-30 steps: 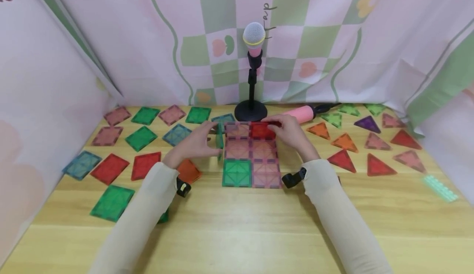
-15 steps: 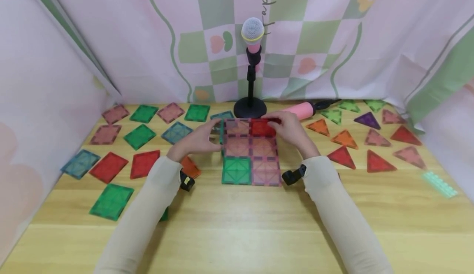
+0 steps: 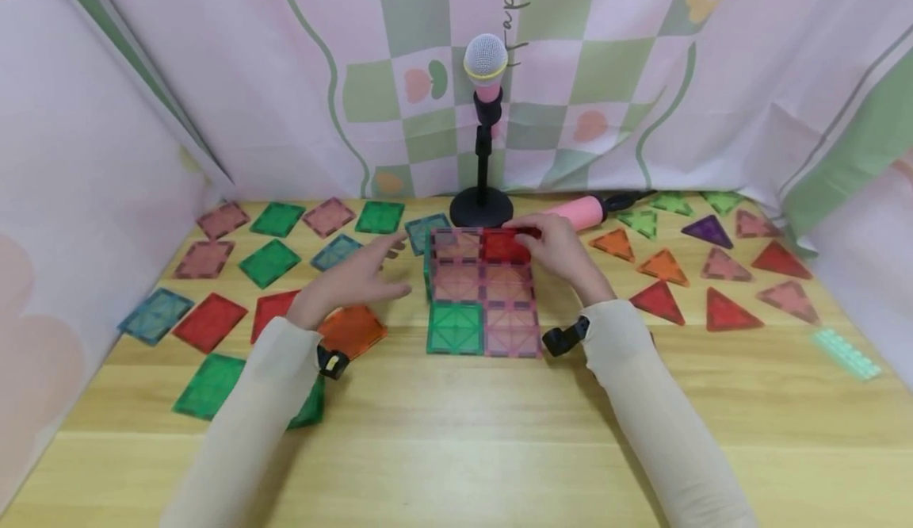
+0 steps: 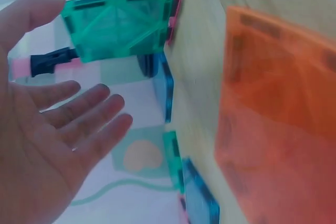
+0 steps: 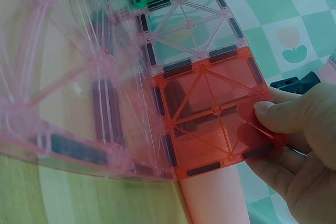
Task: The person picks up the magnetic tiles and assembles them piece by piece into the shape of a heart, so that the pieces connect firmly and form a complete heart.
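Observation:
My right hand [image 3: 559, 252] pinches the outer edge of a red square magnetic tile [image 5: 215, 103] between thumb and fingers. That tile stands upright at the back right of a tile structure, beside an upright pink tile [image 5: 189, 24]. In front of these lie pink tiles [image 3: 512, 330] and a green square tile [image 3: 455, 328]. Another green tile [image 4: 121, 24] stands as a side wall on the left, seen almost edge-on in the head view. My left hand [image 3: 349, 284] is a short way left of this wall, palm facing it, fingers spread, holding nothing.
An orange square tile [image 3: 357, 331] lies beneath the left wrist. Several red, blue, green and pink squares spread across the left. Triangles, including a purple one [image 3: 708, 232], lie right. A microphone on a stand [image 3: 483, 207] and a pink-handled object [image 3: 579, 213] are behind.
The green tile in my left hand moved right against the structure's left side. My left hand then let it go and drew back to the left. The right hand kept its pinch.

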### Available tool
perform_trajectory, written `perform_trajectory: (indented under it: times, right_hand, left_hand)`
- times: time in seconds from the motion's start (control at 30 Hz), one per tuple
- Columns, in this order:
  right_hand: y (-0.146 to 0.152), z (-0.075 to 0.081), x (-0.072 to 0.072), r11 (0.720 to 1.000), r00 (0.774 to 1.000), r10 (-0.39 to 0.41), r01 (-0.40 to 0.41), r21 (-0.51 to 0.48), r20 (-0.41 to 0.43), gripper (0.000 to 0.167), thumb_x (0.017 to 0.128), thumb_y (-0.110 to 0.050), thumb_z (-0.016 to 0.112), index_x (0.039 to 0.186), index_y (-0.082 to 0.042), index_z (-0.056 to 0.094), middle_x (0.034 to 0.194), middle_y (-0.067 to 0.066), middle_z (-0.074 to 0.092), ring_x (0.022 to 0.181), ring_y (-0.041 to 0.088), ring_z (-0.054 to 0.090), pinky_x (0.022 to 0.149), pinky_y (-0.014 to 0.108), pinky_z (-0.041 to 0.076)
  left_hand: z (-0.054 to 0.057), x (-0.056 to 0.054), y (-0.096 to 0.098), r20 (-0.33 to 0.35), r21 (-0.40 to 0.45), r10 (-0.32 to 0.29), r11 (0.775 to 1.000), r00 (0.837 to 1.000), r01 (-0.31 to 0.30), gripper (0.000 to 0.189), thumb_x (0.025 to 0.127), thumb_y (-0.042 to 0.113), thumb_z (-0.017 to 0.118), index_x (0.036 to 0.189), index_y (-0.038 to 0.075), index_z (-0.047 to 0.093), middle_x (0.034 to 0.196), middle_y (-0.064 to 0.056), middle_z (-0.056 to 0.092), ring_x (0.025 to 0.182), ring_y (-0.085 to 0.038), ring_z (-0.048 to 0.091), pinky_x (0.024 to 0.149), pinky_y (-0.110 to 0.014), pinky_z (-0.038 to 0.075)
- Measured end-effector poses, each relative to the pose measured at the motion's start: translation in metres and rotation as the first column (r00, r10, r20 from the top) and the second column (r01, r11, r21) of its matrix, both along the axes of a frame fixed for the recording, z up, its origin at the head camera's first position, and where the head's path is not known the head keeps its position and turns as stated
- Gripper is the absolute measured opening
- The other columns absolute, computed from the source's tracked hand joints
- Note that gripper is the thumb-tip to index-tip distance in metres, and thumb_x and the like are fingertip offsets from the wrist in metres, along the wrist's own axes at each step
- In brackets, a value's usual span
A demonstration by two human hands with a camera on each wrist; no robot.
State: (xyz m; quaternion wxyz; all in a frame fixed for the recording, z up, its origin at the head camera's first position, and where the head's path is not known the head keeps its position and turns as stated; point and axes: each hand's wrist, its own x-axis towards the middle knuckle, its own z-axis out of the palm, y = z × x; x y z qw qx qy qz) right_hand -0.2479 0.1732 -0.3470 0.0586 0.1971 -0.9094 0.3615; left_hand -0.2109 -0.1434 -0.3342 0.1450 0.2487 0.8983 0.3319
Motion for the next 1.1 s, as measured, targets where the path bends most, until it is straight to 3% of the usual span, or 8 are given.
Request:
perform_trajectory:
  times: [0.17,0.3,0.5,0.57,0.7,0.9,1.1]
  right_hand:
    - [0.002,0.002,-0.001,1.0,1.0,-0.003,0.003,-0.002,0.006,0.025,0.092,0.0,0.057,0.114,-0.003,0.068,0.117,0.02,0.066,0.11,0.031,0.059,0.092,0.046,0.047]
    - [0.003,0.004,-0.002,1.0,1.0,-0.01,0.01,0.001,0.006,0.025,0.092,0.0,0.057,0.115,-0.003,0.068,0.117,0.02,0.065,0.111,0.032,0.059,0.092,0.047,0.047]
    - [0.004,0.003,-0.002,1.0,1.0,-0.018,0.018,0.01,0.004,0.026,0.092,-0.001,0.057,0.115,-0.004,0.068,0.118,0.019,0.065,0.111,0.032,0.059,0.093,0.048,0.046]
    - [0.004,0.002,-0.002,1.0,1.0,-0.019,0.019,0.006,0.001,0.026,0.092,0.0,0.057,0.116,-0.004,0.068,0.118,0.02,0.065,0.112,0.033,0.059,0.093,0.048,0.046]
    - [0.002,0.001,-0.001,1.0,1.0,-0.01,0.01,0.0,-0.001,0.026,0.092,0.0,0.057,0.115,-0.003,0.068,0.118,0.02,0.065,0.111,0.033,0.059,0.093,0.048,0.047]
    - [0.0,0.0,0.0,1.0,1.0,-0.002,0.002,0.0,0.008,0.025,0.092,-0.001,0.058,0.115,-0.003,0.068,0.118,0.02,0.065,0.112,0.033,0.059,0.093,0.047,0.047]
    - [0.0,-0.001,0.0,1.0,1.0,-0.001,0.001,-0.001,0.016,0.026,0.092,-0.001,0.057,0.116,-0.003,0.068,0.119,0.02,0.065,0.112,0.033,0.058,0.093,0.047,0.046]
  left_hand:
    - [0.005,0.02,-0.021,-0.062,-0.107,0.038,0.993,0.997,-0.044,0.084,0.086,0.028,0.068,0.15,0.002,0.019,0.146,-0.022,0.036,0.131,-0.036,0.039,0.105,-0.053,0.036]
    - [0.004,0.034,-0.033,-0.112,-0.202,0.066,0.975,0.991,-0.088,0.085,0.085,0.031,0.069,0.148,-0.001,0.022,0.146,-0.023,0.034,0.13,-0.039,0.04,0.103,-0.055,0.038]
    - [-0.005,0.05,-0.037,-0.042,-0.261,0.118,0.957,0.992,-0.125,0.096,0.083,0.042,0.07,0.151,0.001,0.015,0.153,-0.023,0.022,0.139,-0.043,0.023,0.106,-0.059,0.032]
    - [-0.009,0.053,-0.036,-0.024,-0.279,0.126,0.952,0.992,-0.127,0.102,0.081,0.046,0.071,0.151,0.001,0.014,0.154,-0.023,0.019,0.139,-0.043,0.021,0.106,-0.06,0.031]
    - [-0.016,0.055,-0.035,-0.028,-0.355,0.115,0.927,0.993,-0.117,0.105,0.076,0.05,0.075,0.149,-0.001,0.021,0.15,-0.026,0.024,0.134,-0.043,0.029,0.104,-0.058,0.035]
    - [-0.022,0.055,-0.036,-0.033,-0.448,0.112,0.887,0.993,-0.115,0.091,0.074,0.043,0.078,0.137,-0.008,0.037,0.127,-0.024,0.042,0.108,-0.033,0.044,0.091,-0.047,0.046]
    - [-0.021,0.053,-0.034,0.005,-0.445,0.116,0.89,0.993,-0.102,0.08,0.074,0.036,0.079,0.13,-0.008,0.042,0.121,-0.019,0.044,0.102,-0.028,0.044,0.087,-0.042,0.046]
